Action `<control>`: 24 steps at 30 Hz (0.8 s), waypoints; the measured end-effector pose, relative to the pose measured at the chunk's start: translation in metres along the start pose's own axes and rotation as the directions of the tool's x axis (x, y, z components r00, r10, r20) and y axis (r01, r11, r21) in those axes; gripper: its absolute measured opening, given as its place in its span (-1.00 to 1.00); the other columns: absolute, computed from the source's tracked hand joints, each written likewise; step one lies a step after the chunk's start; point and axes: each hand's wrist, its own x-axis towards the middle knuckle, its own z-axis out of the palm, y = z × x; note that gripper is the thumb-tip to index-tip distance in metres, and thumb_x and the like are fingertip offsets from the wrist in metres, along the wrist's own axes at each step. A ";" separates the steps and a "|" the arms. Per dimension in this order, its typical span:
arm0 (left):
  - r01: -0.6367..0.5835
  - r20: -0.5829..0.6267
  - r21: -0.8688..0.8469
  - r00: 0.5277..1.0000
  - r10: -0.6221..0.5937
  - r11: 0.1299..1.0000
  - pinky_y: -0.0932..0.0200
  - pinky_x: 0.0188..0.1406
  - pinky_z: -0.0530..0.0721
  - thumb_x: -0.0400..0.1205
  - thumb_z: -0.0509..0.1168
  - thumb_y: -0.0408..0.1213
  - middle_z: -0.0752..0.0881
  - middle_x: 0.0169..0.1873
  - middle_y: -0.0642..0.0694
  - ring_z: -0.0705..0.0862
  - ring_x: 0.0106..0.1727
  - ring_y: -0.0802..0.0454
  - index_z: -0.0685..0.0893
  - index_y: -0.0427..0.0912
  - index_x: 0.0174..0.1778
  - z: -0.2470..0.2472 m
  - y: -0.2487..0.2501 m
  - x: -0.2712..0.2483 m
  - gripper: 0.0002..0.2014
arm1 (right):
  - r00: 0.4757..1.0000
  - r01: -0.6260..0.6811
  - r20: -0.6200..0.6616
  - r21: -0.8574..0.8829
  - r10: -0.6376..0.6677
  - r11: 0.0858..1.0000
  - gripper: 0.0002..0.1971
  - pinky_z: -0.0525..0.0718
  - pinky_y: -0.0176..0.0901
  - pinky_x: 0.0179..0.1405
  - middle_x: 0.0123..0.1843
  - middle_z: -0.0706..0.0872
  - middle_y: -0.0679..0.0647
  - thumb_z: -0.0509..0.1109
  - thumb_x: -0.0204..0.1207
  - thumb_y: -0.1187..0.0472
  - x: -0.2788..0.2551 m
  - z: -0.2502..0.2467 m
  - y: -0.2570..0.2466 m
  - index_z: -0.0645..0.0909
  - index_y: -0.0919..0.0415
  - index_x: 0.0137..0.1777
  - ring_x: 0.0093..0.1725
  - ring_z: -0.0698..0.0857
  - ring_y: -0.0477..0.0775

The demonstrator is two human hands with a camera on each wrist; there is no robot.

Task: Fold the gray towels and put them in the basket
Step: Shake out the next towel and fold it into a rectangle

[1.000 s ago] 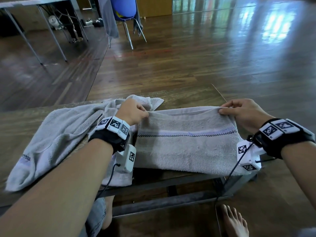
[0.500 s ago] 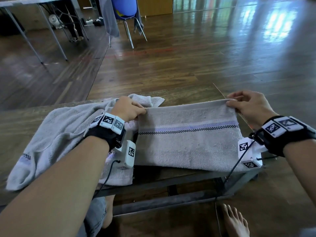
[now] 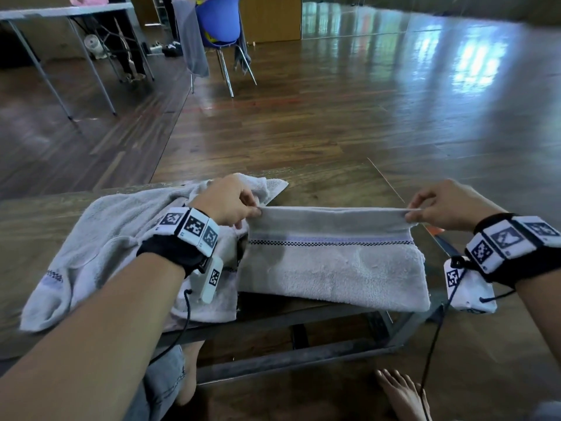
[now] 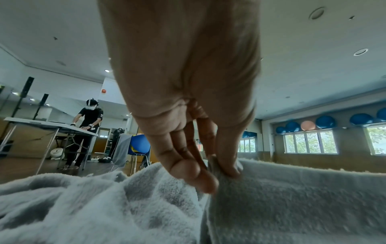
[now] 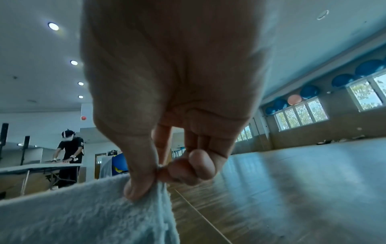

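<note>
A gray towel with a checked stripe lies doubled over at the near right of a low wooden table. My left hand pinches its upper left corner between thumb and fingers. My right hand pinches the upper right corner. The top edge is held taut and raised off the table between both hands. A second gray towel lies crumpled on the table to the left, partly under my left wrist. No basket is in view.
The table's right edge runs close to my right hand, with wooden floor beyond. A blue chair draped with gray cloth stands far back. A folding table stands at the back left, with another person working there. My bare foot is below.
Both hands have lifted the towel's far edge off the table and drawn it toward me; the edge lay flat on the table one second ago and now stands raised and taut.
</note>
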 end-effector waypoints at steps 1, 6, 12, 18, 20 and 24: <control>0.016 0.011 -0.035 1.000 -0.016 0.999 0.16 -0.35 0.77 0.60 0.49 -0.29 0.83 -0.43 -0.14 0.83 -0.41 -0.04 0.82 -0.19 -0.19 0.000 0.002 -0.002 -0.92 | 1.000 -0.024 0.000 0.010 0.024 1.000 -0.90 0.58 -0.24 -0.35 -0.26 0.82 0.11 0.65 0.42 0.08 -0.004 -0.002 -0.002 0.79 -0.02 -0.27 -0.28 0.76 0.07; -0.072 -0.318 -0.406 0.946 -0.066 0.911 -0.10 -0.16 0.86 0.63 0.42 -0.42 0.83 -0.33 -0.23 0.85 -0.29 -0.11 0.76 -0.24 -0.26 -0.006 0.027 0.000 -0.86 | 0.920 0.083 -0.393 0.216 0.009 0.973 -0.88 0.74 -0.24 -0.18 -0.52 0.77 -0.17 0.57 0.43 0.14 -0.010 -0.017 -0.015 0.74 0.05 -0.31 -0.38 0.81 -0.06; -0.525 -0.801 -0.224 0.579 0.151 0.821 0.48 -0.14 0.65 0.62 0.43 -0.27 0.78 -0.14 0.09 0.72 -0.16 0.41 0.76 -0.20 0.01 -0.043 0.052 -0.019 -0.89 | 0.536 0.644 -0.841 0.350 -0.075 0.680 -0.89 0.86 -0.05 -0.24 -0.31 0.82 -0.11 0.52 0.50 0.06 -0.024 -0.070 -0.036 0.70 -0.22 -0.17 -0.27 0.87 0.01; -0.462 -0.701 -0.188 0.681 0.211 0.867 0.38 -0.12 0.72 0.62 0.45 -0.22 0.82 -0.14 -0.01 0.78 -0.15 0.13 0.81 -0.22 0.04 -0.035 0.036 -0.050 -0.84 | 0.613 0.540 -0.757 0.191 -0.227 0.820 -0.94 0.72 -0.45 -0.20 -0.16 0.77 -0.04 0.49 0.59 0.05 -0.073 -0.033 -0.005 0.67 -0.17 -0.04 -0.21 0.76 -0.18; -0.392 -0.520 -0.155 0.812 0.263 0.907 0.34 -0.07 0.72 0.58 0.50 -0.24 0.82 -0.11 0.04 0.76 -0.13 0.23 0.84 -0.20 -0.01 -0.027 0.022 -0.057 -0.86 | 0.759 0.412 -0.594 0.123 -0.266 0.903 -0.94 0.76 -0.23 -0.16 -0.06 0.73 0.09 0.53 0.55 0.15 -0.081 -0.019 0.013 0.70 0.00 -0.08 -0.12 0.74 0.03; -0.199 0.012 -0.067 0.980 0.200 0.978 0.44 -0.14 0.53 0.52 0.55 -0.07 0.82 -0.24 0.23 0.68 -0.22 0.46 0.86 0.06 -0.14 -0.011 -0.004 -0.070 -0.92 | 0.938 0.347 -0.124 0.267 -0.325 0.899 -0.89 0.68 -0.40 -0.07 -0.05 0.85 0.07 0.57 0.47 0.42 -0.094 0.000 0.035 0.76 0.22 -0.18 -0.09 0.79 0.02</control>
